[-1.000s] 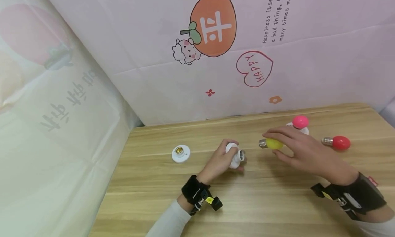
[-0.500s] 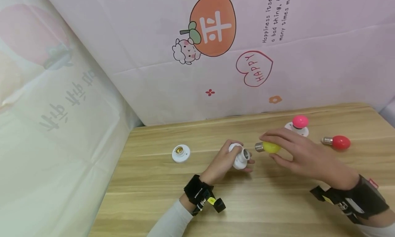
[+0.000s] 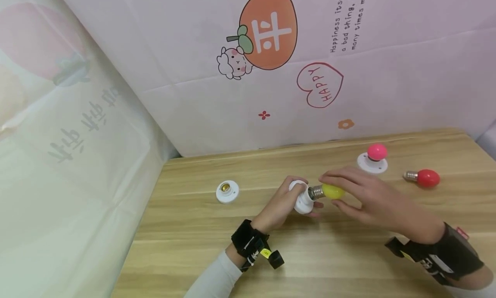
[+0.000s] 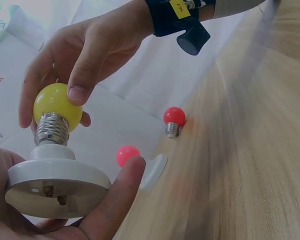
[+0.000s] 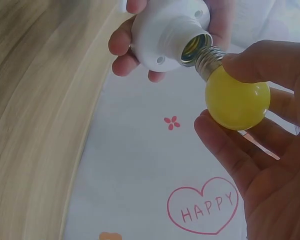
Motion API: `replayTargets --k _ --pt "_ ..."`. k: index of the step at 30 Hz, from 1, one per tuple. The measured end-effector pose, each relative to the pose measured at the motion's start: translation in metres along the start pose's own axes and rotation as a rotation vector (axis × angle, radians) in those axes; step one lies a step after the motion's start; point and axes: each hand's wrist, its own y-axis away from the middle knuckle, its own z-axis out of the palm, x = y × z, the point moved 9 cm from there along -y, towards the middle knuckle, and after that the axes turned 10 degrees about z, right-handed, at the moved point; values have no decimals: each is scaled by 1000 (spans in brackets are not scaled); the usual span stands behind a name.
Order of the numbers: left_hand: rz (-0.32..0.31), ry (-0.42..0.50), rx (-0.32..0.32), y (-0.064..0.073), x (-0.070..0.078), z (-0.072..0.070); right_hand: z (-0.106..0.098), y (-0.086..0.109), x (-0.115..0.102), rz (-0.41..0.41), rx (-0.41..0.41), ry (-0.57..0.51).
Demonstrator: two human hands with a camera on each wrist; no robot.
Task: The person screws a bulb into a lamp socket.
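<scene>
1. Desk [image 3: 333, 263]: sits below both hands; parts held above it.
2. Right hand [image 3: 373, 199]: fingers pinching the yellow bulb [image 3: 334, 191] at its coloured end.
3. Left hand [image 3: 280, 205]: fingers gripping the white socket [image 3: 304, 204].
4. White socket: mouth toward the bulb. Likely light, stiff plastic; hold by the disc.
5. Yellow bulb: probably light, slick, maybe fragile; gentle grip, widest part.
6. Screw base [image 5: 208, 62]: at socket mouth, off-axis; can't tell if threads engage.

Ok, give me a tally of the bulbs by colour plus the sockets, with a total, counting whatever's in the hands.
Yellow bulb: 1
Pink bulb: 1
Red bulb: 1
White sockets: 3
Total: 6
</scene>
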Motion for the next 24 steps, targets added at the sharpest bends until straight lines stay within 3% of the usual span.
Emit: replayTargets --k 24 --pt "5 -5 -51 2 4 8 11 -1 -6 61 -71 -10"
